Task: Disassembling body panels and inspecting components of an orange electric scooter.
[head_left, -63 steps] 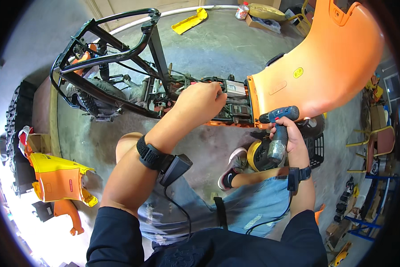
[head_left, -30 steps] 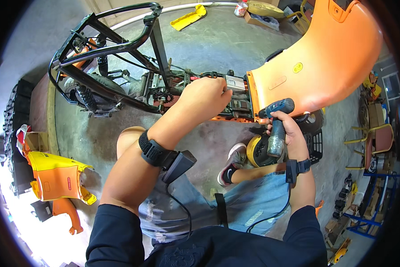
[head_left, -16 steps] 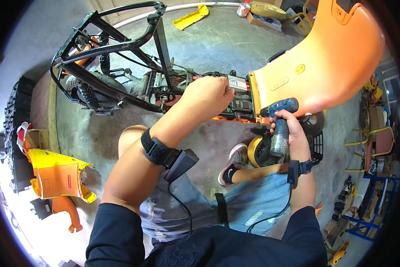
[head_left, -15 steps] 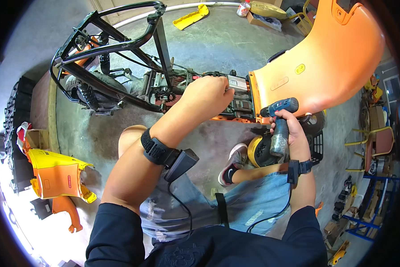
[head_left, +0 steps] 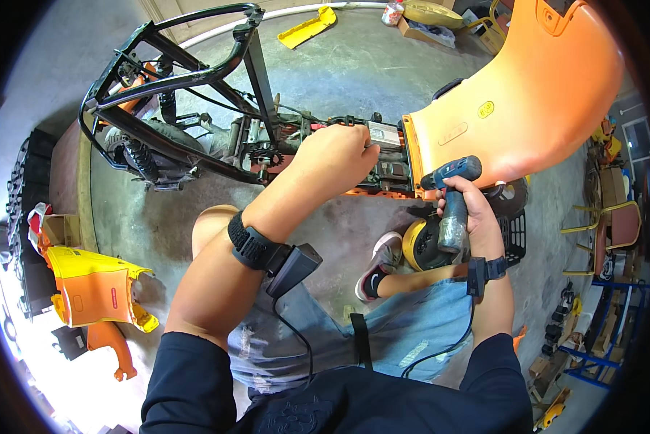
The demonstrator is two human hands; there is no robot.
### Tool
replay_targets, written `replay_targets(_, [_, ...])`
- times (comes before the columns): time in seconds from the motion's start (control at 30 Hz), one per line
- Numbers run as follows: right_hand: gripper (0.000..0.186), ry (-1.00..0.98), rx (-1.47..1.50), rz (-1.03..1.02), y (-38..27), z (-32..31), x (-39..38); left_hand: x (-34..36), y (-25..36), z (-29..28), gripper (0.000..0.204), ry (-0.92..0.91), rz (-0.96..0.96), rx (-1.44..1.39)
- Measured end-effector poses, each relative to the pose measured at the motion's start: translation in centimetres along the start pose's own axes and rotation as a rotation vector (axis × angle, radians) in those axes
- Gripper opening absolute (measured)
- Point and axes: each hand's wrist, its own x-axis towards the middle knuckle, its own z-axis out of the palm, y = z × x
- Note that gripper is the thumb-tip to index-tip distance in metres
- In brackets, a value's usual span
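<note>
Beside the lower edge of the orange panel [head_left: 516, 108], your right hand [head_left: 472, 208] is wrapped around the handle of a cordless drill [head_left: 453, 211]; its body sits above your fingers, chuck pointing left toward the panel's lower left corner. Contact between chuck and panel: cannot tell.

Your left hand [head_left: 341, 155] is over the middle of the black frame [head_left: 194, 77], fingers curled into a narrow, fist-like grip; the inside is hidden, so cannot tell whether it holds anything. A silver box [head_left: 386, 135] lies just right of the knuckles, a black module [head_left: 392, 171] nearer you; both are set close to the panel's left edge.

Containers: at the far edge of the floor [head_left: 354, 79], an open cardboard box [head_left: 411, 36] holds a grey plastic bag [head_left: 440, 34]; a clear jar [head_left: 391, 14] stands just left. A black slatted crate [head_left: 514, 237] is on the floor below the panel. Toward the floor's right edge, a blue rack [head_left: 584, 355] carries items [head_left: 600, 337] too small to tell.
</note>
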Motion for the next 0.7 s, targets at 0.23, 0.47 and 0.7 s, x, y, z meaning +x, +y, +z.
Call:
replay_targets(0.23, [0.027, 0.022, 0.007, 0.003, -0.01, -0.12, 0.34, -0.05, 0.06, 0.09, 0.032, 0.007, 0.006, 0.018])
replay_targets(0.47, [0.027, -0.008, 0.013, 0.034, -0.04, -0.43, 0.82, -0.01, 0.15, 0.05, 0.033, -0.002, 0.011, 0.024])
replay_targets(0.7, [0.027, 0.052, 0.012, 0.027, -0.07, 0.08, 0.52, 0.03, 0.28, 0.05, 0.033, -0.02, 0.004, 0.039])
